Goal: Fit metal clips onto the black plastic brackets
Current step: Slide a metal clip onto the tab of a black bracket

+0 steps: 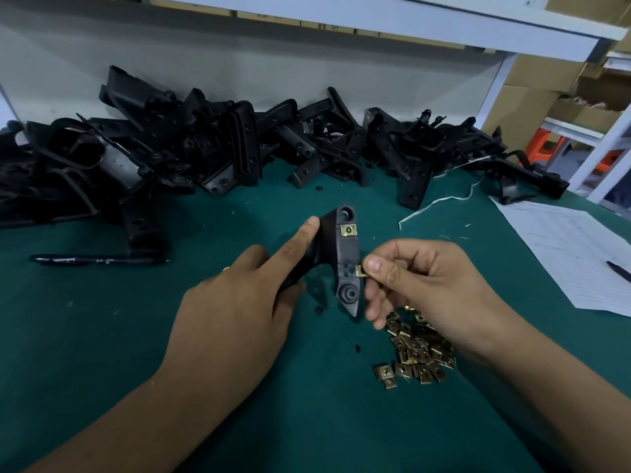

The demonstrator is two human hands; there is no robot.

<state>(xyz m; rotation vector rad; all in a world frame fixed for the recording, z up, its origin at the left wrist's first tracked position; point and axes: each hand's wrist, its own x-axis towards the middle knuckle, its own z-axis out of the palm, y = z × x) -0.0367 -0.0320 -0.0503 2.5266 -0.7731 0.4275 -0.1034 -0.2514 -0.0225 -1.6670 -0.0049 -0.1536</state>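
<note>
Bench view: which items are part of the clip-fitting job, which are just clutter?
In the job:
- bracket held in left hand
- fitted clip on it
- clip pinched by right hand
- loose clips
- bracket pile

Lying about:
- black marker
- paper sheet
- pen on it
- white string

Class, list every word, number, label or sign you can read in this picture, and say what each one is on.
No text here can be read with certainty.
Paper sheet at the right: printed lines, too small and blurred to read.
Cardboard edge under the shelf at the top: dark marks, perhaps digits, too blurred to read.
Black marker on the green mat: pale markings, unreadable.
</note>
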